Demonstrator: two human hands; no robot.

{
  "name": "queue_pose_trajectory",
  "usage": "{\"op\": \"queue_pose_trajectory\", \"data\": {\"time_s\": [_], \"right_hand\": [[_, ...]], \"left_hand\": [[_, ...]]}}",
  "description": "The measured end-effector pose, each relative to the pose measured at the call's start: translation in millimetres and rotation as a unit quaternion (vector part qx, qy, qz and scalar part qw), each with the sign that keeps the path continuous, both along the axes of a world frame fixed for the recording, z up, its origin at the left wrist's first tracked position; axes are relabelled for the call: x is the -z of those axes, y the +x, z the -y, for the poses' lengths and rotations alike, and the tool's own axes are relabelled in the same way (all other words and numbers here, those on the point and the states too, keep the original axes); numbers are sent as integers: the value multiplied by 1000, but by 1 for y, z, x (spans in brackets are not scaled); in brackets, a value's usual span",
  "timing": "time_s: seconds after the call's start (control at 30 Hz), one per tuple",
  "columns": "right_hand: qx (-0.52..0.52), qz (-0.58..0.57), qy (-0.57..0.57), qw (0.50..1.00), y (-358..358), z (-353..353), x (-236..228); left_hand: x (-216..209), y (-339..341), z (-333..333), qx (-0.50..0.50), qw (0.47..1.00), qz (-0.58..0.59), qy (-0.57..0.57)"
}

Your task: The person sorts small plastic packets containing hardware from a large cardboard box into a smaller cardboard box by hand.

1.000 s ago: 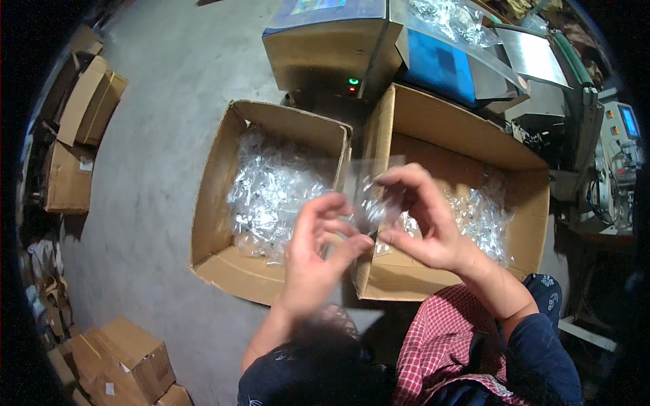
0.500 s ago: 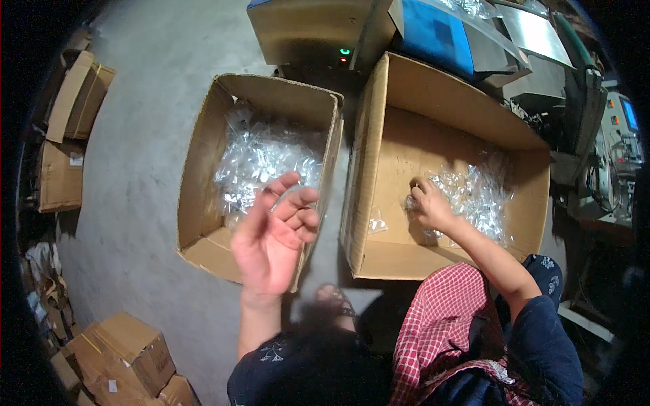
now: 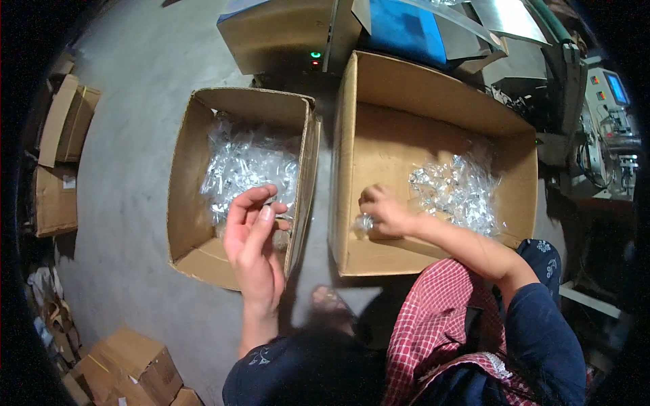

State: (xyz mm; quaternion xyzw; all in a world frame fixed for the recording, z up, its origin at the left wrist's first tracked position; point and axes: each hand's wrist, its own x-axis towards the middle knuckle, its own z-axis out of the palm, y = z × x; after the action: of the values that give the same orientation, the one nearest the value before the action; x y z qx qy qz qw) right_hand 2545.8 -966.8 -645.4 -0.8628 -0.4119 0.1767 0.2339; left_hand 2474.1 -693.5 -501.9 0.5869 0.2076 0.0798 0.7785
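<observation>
My left hand (image 3: pixel 254 237) is raised over the near right part of the smaller cardboard box (image 3: pixel 181 183), palm turned inward. Its fingers are loosely bent and apart, with nothing visible in them. Inside that box lies a heap of clear plastic packets (image 3: pixel 244 162) with shiny silver pieces. My right hand (image 3: pixel 384 211) reaches into the larger cardboard box (image 3: pixel 386 128), near its left wall. The fingers curl down around a small clear packet (image 3: pixel 364 224), partly hidden and blurred. Farther right in this box spreads another pile of shiny packets (image 3: pixel 460 193).
A metal machine (image 3: pixel 277 37) with green and red lights stands behind the boxes, beside a blue panel (image 3: pixel 406 30). At right is equipment with a small screen (image 3: pixel 615 88). Closed cartons (image 3: pixel 128 362) sit at lower left, and more boxes (image 3: pixel 57 196) line the left side.
My right hand has moved left from the packet pile to the small packet by the larger box's left wall. My left hand has turned, its fingers bending more. The whole view has shifted slightly.
</observation>
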Motion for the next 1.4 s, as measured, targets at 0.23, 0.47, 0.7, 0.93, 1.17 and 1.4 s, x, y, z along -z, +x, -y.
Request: {"op": "queue_pose_trajectory", "data": {"time_s": [0.23,0.47,0.7,0.93,1.17,1.4], "right_hand": [[262,-273,348,858,32,-31,-187],[42,-27,258,965,66,-52,-192],[241,4,-323,915,30,117,1],[358,-268,19,894,40,107,-15],[285,-466,169,821,54,-1,-170],[203,-464,199,839,37,-49,-206]], "left_hand": [[-19,4,6,121,983,130,37],[-20,-6,-47,-36,894,42,444],[-15,-4,-61,-17,761,-35,647],[0,-8,-26,65,914,-3,400],[-35,17,6,189,947,-9,260],[-23,15,16,252,966,49,45]]}}
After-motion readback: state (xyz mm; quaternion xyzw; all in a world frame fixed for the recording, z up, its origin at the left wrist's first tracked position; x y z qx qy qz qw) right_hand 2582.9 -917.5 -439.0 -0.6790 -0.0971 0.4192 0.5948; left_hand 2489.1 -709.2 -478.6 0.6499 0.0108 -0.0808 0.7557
